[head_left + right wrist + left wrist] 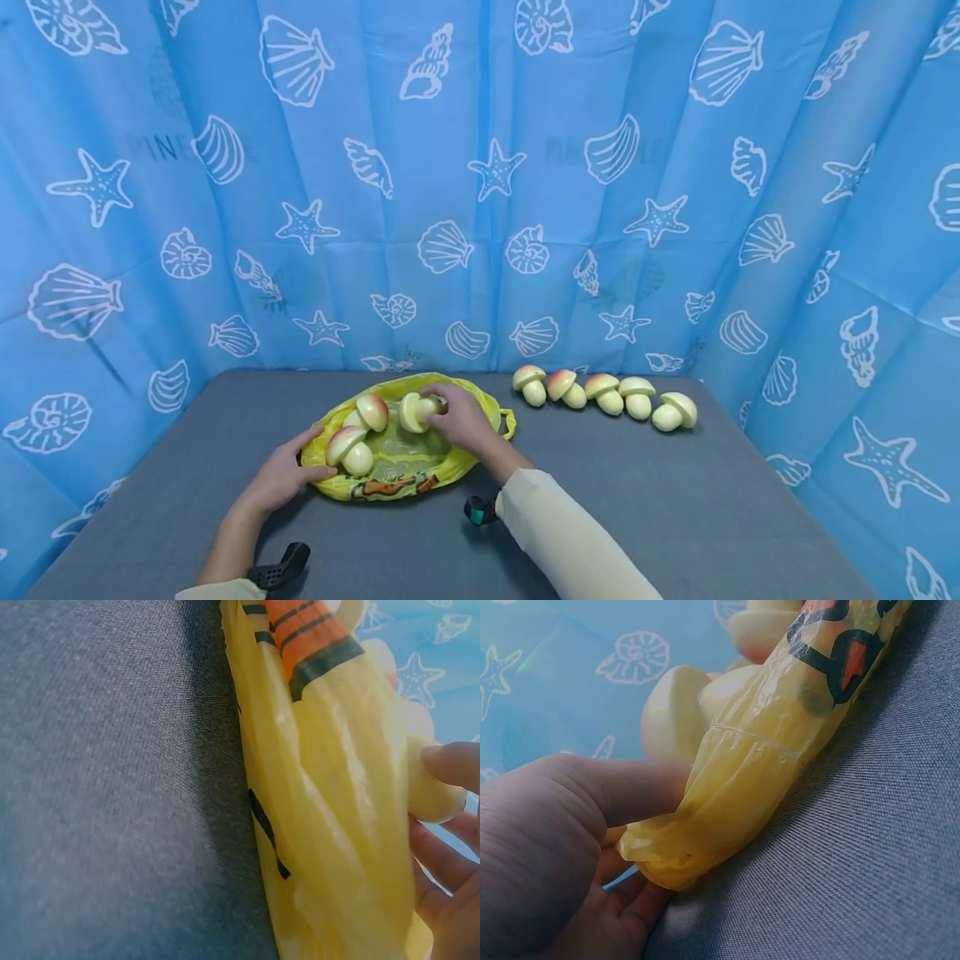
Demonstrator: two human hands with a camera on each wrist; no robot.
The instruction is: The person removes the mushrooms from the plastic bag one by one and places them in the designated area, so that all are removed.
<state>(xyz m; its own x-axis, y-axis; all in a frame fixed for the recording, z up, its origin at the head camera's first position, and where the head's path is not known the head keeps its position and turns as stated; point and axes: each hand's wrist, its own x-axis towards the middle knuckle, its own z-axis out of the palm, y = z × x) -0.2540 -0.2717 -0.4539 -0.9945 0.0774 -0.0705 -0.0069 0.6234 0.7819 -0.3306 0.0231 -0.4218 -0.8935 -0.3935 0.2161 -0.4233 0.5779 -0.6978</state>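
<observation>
A yellow plastic bag lies spread open on the table, a printed orange and black pattern along its near side. Two toy mushrooms, a red-tinged one and another, rest inside at its left. My left hand holds the bag's left edge; in the left wrist view, the thumb and fingers lie on either side of the yellow plastic. Over the bag's opening, my right hand pinches a third pale mushroom by its stem. The right wrist view shows that stem between thumb and fingers, the cap partly hidden.
Several toy mushrooms stand in a row toward the table's back right. A bag handle loop sticks out on the right. Behind the grey table hangs a blue curtain with white shells and starfish.
</observation>
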